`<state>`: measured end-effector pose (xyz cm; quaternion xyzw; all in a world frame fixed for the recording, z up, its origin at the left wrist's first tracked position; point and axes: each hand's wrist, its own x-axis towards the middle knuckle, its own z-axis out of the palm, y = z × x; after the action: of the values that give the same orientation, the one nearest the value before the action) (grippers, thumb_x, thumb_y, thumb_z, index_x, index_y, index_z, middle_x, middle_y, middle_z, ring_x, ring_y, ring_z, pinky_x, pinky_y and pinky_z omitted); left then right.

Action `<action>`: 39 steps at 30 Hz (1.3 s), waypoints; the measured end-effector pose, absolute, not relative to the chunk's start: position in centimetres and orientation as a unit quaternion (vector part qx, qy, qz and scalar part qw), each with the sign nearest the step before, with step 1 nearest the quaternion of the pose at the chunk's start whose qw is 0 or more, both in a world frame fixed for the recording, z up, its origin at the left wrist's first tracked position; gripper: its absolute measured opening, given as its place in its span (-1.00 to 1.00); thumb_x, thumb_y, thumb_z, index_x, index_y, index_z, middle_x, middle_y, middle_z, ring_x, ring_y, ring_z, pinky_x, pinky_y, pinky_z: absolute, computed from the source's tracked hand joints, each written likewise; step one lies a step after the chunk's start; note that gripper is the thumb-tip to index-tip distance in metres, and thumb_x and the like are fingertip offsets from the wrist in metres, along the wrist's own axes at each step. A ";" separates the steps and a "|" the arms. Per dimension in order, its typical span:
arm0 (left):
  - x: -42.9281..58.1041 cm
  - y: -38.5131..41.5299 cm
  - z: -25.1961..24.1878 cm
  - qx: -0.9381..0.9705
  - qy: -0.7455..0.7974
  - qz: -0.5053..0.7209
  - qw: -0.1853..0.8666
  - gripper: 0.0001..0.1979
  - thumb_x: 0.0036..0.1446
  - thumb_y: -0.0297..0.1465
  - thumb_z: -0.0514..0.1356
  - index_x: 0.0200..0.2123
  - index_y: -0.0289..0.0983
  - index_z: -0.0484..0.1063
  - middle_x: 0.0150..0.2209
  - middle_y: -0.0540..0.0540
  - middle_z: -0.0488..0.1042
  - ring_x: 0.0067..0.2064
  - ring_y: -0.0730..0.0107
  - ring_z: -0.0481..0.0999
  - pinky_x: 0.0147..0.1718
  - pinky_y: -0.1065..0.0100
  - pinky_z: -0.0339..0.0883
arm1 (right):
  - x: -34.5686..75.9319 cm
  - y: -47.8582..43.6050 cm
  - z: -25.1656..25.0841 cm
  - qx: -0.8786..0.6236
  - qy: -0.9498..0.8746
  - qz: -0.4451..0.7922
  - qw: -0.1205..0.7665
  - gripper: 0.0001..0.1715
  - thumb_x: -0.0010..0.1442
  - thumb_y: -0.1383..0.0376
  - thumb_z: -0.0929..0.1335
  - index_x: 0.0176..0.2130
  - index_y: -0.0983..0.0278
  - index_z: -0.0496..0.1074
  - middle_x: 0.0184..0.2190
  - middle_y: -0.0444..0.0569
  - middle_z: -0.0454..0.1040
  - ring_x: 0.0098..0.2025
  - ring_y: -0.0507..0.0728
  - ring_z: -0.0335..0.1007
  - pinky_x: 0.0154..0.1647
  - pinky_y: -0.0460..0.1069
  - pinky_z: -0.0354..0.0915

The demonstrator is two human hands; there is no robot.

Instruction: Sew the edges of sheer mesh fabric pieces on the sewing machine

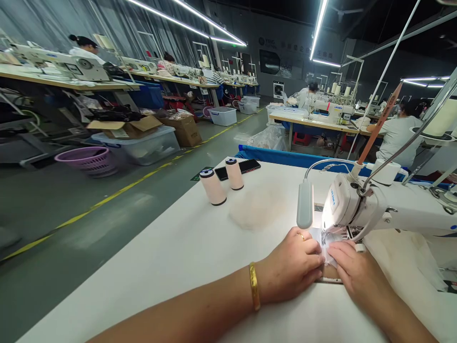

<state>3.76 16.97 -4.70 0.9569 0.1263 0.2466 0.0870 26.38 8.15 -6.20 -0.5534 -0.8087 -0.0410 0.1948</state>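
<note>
A small piece of sheer white fabric lies under the needle of a white sewing machine, lit by a grey lamp. My left hand is closed, its curled fingers pinching the fabric's left side close to the presser foot. On the right side of the fabric, my right hand has its fingers pressed together, gripping the edge; its fingertips are partly hidden by the machine. A gold bangle circles my left wrist.
Two peach thread cones and a dark phone are on the white table. Sheer beige fabric lies beyond my left hand, and more sheer fabric at right. People sit at other machines; bins line the aisle.
</note>
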 end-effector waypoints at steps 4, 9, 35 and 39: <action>4.0 16.9 -4.7 0.958 0.135 0.239 0.082 -0.83 0.37 -0.37 0.17 -0.16 -0.20 0.58 -0.16 -0.08 0.59 -0.15 0.18 0.45 -0.11 0.10 0.17 | 26.6 8.2 -6.6 -0.578 -0.794 -0.044 0.186 -0.49 0.30 0.54 0.20 0.02 0.15 0.54 0.09 0.00 0.60 -0.07 0.26 0.55 -0.15 0.10 0.47; 4.1 17.1 -4.6 0.959 0.139 0.234 0.078 -0.82 0.38 -0.39 0.15 -0.14 -0.20 0.58 -0.18 -0.09 0.59 -0.14 0.18 0.48 -0.11 0.11 0.19 | 27.0 8.4 -7.4 -0.588 -0.788 -0.054 0.175 -0.51 0.34 0.46 0.21 0.10 0.16 0.54 0.15 0.03 0.59 -0.08 0.25 0.58 -0.16 0.09 0.51; 4.8 18.2 -4.9 0.955 0.176 0.234 0.052 -0.78 0.35 -0.52 0.09 -0.24 -0.23 0.54 -0.25 -0.11 0.55 -0.21 0.21 0.47 -0.12 0.17 0.28 | 26.6 8.5 -7.0 -0.543 -0.805 -0.051 0.233 -0.52 0.28 0.54 0.24 0.00 0.12 0.55 -0.08 0.02 0.62 -0.09 0.23 0.51 -0.11 0.07 0.47; 5.0 18.5 -4.9 0.956 0.191 0.211 0.063 -0.78 0.31 -0.55 0.08 -0.25 -0.25 0.53 -0.22 -0.13 0.55 -0.20 0.19 0.46 -0.11 0.17 0.30 | 26.8 8.7 -7.4 -0.582 -0.782 -0.050 0.217 -0.44 0.26 0.50 0.23 0.12 0.12 0.54 -0.04 0.04 0.62 -0.10 0.23 0.56 -0.20 0.04 0.49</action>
<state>4.99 18.49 -4.87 0.9565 0.1912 0.2112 0.0633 26.79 8.75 -7.44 -0.5817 -0.7823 -0.0502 0.2172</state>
